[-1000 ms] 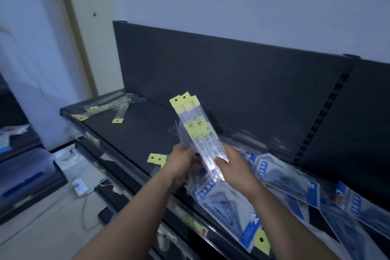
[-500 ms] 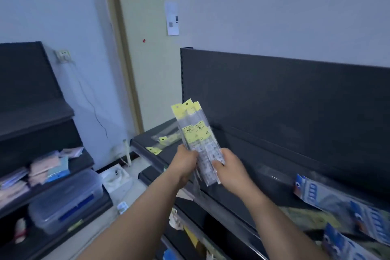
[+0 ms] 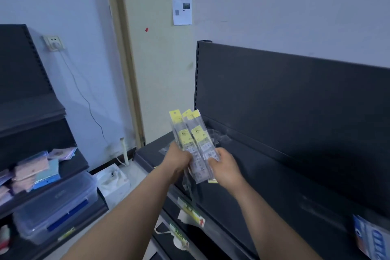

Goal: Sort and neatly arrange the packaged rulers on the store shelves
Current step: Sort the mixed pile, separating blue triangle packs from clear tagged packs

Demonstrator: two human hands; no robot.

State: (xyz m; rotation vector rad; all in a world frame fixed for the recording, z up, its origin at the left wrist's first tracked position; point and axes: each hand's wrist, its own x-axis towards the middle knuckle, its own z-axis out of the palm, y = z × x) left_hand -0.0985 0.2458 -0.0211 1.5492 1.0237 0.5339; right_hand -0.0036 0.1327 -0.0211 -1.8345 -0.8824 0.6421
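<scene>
Packaged rulers [image 3: 195,145] upright in both grips, left hand [image 3: 179,159], right hand [image 3: 225,168].

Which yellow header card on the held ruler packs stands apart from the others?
The leftmost header card; the other two cards crowd together at its right.

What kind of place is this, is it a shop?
Probably a small stationery shop. There are dark metal display shelves with price labels on the front edge, a bundle of packaged rulers with yellow hang tags, and stacked paper goods on the left shelf.
</scene>
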